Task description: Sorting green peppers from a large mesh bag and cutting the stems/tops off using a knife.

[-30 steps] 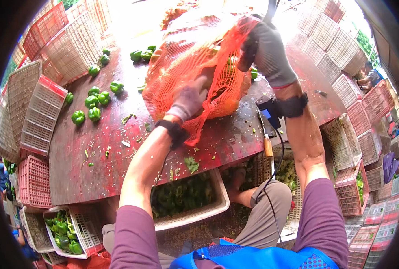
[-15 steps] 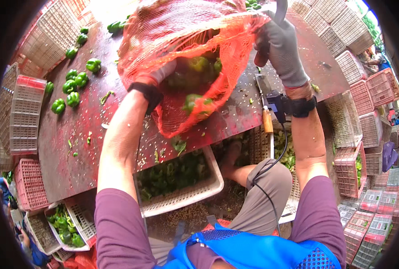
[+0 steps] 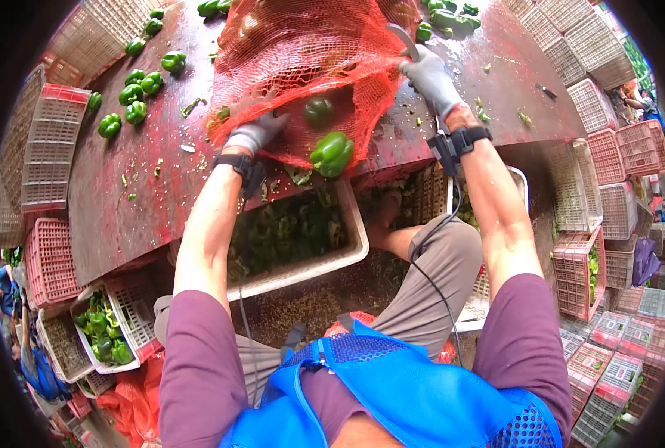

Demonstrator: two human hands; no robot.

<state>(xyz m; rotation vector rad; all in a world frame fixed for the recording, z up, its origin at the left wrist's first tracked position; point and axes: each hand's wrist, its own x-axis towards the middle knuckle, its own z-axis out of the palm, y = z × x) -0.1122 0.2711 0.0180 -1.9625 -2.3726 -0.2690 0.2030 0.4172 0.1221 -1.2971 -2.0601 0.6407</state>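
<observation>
A red mesh bag (image 3: pixel 295 45) lies at the far middle of the table, its mouth facing me. My left hand (image 3: pixel 254 134), grey-gloved, is closed on the left side of the mouth, its fingers partly behind the mesh. My right hand (image 3: pixel 431 81), also gloved, grips the right edge of the mouth. A curved grey blade-like piece (image 3: pixel 403 41) sticks up from that hand; its other end is hidden. A green bell pepper (image 3: pixel 332 154) is at the lower lip of the bag, and a blurred second pepper (image 3: pixel 318 111) is behind it inside the mouth.
Loose bell peppers (image 3: pixel 134 93) lie on the table (image 3: pixel 153 216) at left; several more (image 3: pixel 452 21) lie at far right. Below the table edge stands a white crate (image 3: pixel 302 275) of green peppers. Stacked plastic crates (image 3: pixel 598 190) line both sides. A cable (image 3: pixel 441 295) hangs by my knee.
The lower lip of the bag has risen, and a pepper now sits at it. My right hand has moved left with the bag edge. My left hand has come more into sight.
</observation>
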